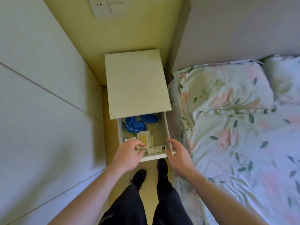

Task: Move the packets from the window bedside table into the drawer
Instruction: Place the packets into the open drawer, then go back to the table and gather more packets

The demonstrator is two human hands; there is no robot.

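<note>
The white bedside table (136,83) stands below me with a bare top. Its drawer (168,127) is pulled out. Inside lie several pale packets (143,138), one with a yellow print, and a white box (156,149) near the front. My left hand (129,153) reaches over the drawer's front left corner, its fingers curled on the packets there. My right hand (177,151) hovers at the drawer's front right corner with fingers spread and holds nothing.
Blue fabric items (135,125) fill the back of the drawer. A bed with floral bedding (235,127) lies close on the right. A pale wall (40,95) runs along the left. My legs and black shoes (162,166) stand right before the drawer.
</note>
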